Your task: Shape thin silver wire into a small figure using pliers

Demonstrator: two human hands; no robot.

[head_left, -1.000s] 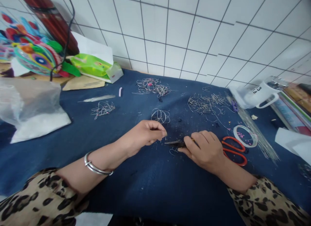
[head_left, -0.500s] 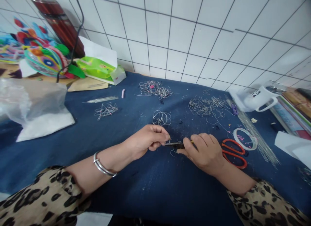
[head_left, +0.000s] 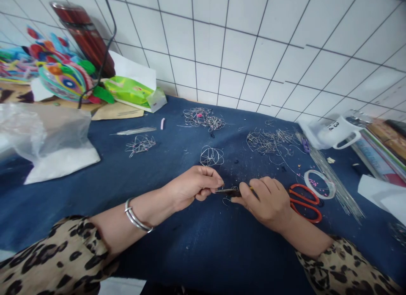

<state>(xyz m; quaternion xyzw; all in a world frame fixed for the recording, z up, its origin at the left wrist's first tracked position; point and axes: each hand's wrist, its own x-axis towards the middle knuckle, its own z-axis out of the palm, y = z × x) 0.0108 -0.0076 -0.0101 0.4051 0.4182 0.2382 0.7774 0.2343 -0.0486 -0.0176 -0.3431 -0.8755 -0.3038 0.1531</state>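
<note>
Above the worktop (head_left: 196, 252), the right hand (head_left: 268, 204) has its grip clamped on pliers (head_left: 231, 192), the left hand (head_left: 193, 187) its grip pinched together.

The left hand (head_left: 196, 187) pinches its fingers together right by the tip of the pliers (head_left: 233, 192); anything between them is too small to tell. The right hand (head_left: 268, 202) grips the pliers. Just behind the left hand, a wire coil (head_left: 212, 155) lies on the blue-covered desk (head_left: 196, 257). Scissors (head_left: 306, 202) rest beside the right wrist, near a bead dish (head_left: 332, 189) and long rods (head_left: 341, 187). Farther back sit two wire tangles, one pink-flecked (head_left: 203, 118), one plain (head_left: 269, 141).
</note>
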